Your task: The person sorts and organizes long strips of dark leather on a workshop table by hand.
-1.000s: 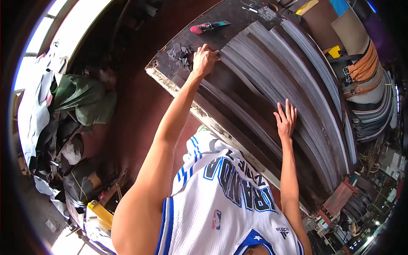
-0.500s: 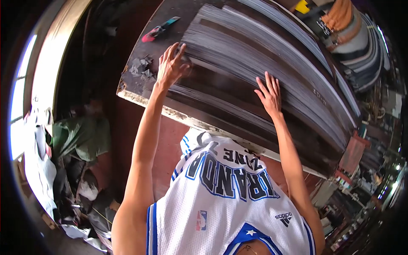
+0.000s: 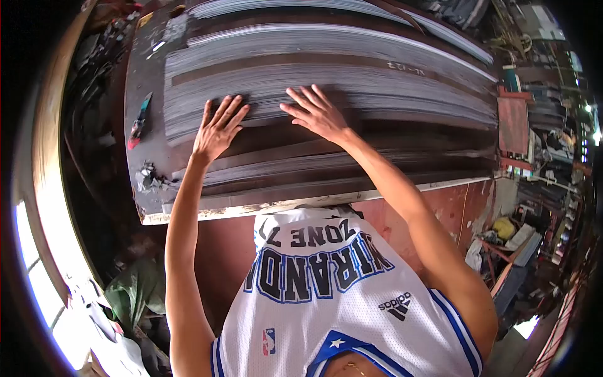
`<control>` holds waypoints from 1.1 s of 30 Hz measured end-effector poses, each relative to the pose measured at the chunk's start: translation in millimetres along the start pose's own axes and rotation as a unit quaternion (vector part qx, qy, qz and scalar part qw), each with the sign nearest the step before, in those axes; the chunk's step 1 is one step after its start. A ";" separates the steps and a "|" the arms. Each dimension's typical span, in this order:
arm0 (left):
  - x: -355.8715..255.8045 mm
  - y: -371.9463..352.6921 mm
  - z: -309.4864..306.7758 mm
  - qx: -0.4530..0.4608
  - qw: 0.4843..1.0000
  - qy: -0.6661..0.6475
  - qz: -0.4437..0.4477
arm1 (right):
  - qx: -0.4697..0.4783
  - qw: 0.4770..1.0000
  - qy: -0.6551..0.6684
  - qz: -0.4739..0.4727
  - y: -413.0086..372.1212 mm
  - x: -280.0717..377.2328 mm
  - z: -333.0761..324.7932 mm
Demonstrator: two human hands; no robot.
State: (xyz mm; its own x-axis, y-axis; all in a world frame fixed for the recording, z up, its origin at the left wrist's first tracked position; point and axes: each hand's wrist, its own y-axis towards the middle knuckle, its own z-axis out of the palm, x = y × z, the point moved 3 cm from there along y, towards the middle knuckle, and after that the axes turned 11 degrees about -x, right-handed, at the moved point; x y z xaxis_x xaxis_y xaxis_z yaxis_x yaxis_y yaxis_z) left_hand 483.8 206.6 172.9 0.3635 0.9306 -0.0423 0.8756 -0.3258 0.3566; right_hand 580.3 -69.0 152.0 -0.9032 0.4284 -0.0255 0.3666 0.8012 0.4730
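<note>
My left hand (image 3: 217, 132) rests with its fingers spread on the left part of a layered spread of long grey and dark strips (image 3: 264, 81), whose exact material I cannot make out. To its right, my right hand (image 3: 318, 115) lies palm down on the same strips, its fingers stretched out and apart. Neither hand grips anything. Along the near side run darker brown-black strips (image 3: 282, 141). A teal and red cutter knife (image 3: 139, 122) lies on the table beyond the strips' left ends.
Small dark scraps (image 3: 151, 178) lie near the left corner of the worktable (image 3: 147, 210), which has a pale, worn front edge. A green cloth (image 3: 135, 290) and piled rags are at lower left. Cluttered shelves (image 3: 546, 119) and a reddish box-like object (image 3: 513, 124) stand to the right.
The view has turned, so the table now appears more level. My right hand has come closer to my left hand over the grey strips. Both hands stay open.
</note>
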 end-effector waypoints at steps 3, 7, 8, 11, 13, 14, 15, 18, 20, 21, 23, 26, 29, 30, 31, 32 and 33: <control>8.8 -9.1 -1.5 -0.006 1.000 0.006 0.003 | 0.016 0.999 0.048 -0.021 -23.4 -22.0 -9.4; 18.5 -20.9 -8.6 0.012 1.000 0.001 0.004 | 0.041 0.999 0.031 -0.007 -55.7 -62.3 -32.9; 21.3 -23.5 -9.1 0.020 1.000 -0.001 0.001 | 0.048 0.999 0.023 -0.001 -54.7 -61.4 -32.2; 32.2 -35.7 -9.9 0.020 1.000 -0.007 -0.016 | 0.039 0.999 0.031 -0.003 -45.9 -50.2 -25.1; 40.5 -46.4 -21.3 0.022 1.000 -0.002 -0.020 | 0.032 0.999 0.019 -0.004 -36.0 -36.3 -21.6; 41.6 -50.6 -25.2 0.028 0.999 -0.001 -0.025 | 0.030 0.999 0.009 -0.013 -33.1 -32.0 -18.9; 43.1 -52.0 -28.0 0.029 0.999 -0.001 -0.025 | 0.026 0.999 -0.007 -0.021 -30.1 -30.0 -17.8; 36.0 -48.9 -41.1 0.061 0.997 0.001 -0.055 | -0.012 0.999 0.040 -0.019 -22.7 -23.4 -14.2; 26.6 -43.4 -36.9 0.024 1.000 -0.007 -0.016 | -0.001 1.000 0.016 -0.017 -19.3 -20.8 -13.3; 12.0 -31.5 -37.5 0.013 1.000 -0.028 -0.006 | -0.011 1.000 0.012 -0.020 -17.5 -20.1 -12.0; -23.4 -7.7 -25.1 0.016 0.999 -0.028 0.009 | -0.006 1.000 0.007 -0.011 -13.1 -14.4 -12.6; -65.2 30.2 0.4 -0.008 0.999 -0.029 0.035 | 0.002 1.000 0.004 -0.008 -5.9 -5.6 -16.0; -71.1 49.3 9.4 -0.020 0.999 -0.020 0.042 | 0.001 1.000 0.022 0.016 -1.0 0.3 -15.7; -66.2 45.7 7.4 -0.006 0.999 -0.014 0.042 | 0.008 1.000 0.013 0.012 -4.1 -2.5 -17.6; -62.8 42.8 4.4 0.009 0.999 -0.006 0.042 | 0.007 1.000 0.011 0.015 -13.8 -11.3 -16.6; -61.6 41.0 3.0 0.012 0.999 -0.004 0.040 | 0.010 1.000 0.027 0.011 -27.8 -25.5 -18.5; -60.8 39.2 1.6 0.011 0.999 -0.003 0.043 | 0.014 0.999 0.044 0.007 -43.3 -41.9 -23.0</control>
State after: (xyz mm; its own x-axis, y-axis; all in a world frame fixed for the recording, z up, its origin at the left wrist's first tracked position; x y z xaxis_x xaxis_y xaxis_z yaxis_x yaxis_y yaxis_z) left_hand 496.6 137.0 187.9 0.4391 0.8983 -0.0187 0.8483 -0.4076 0.3379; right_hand 597.1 -131.3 152.8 -0.9135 0.4027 0.0588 0.3846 0.8071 0.4480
